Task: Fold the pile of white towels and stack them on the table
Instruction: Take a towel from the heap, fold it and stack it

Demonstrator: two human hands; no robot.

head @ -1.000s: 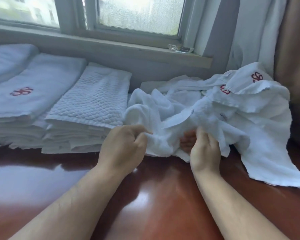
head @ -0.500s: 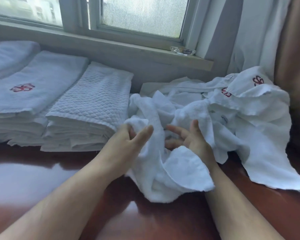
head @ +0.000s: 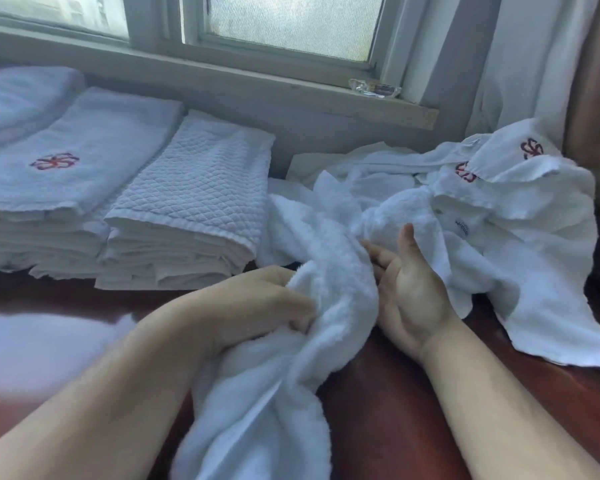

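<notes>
The left hand has its grip clamped on the fluffy white terry towel, whose length trails toward the person; the right hand lies slack beside it, palm up.

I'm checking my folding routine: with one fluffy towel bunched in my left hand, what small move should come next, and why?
Probably bring the open right hand onto the fluffy towel and find an edge. The left hand alone grips it, it hangs bunched over the table edge, and its far end lies against the unfolded pile, so it likely needs spreading before folding.
</notes>
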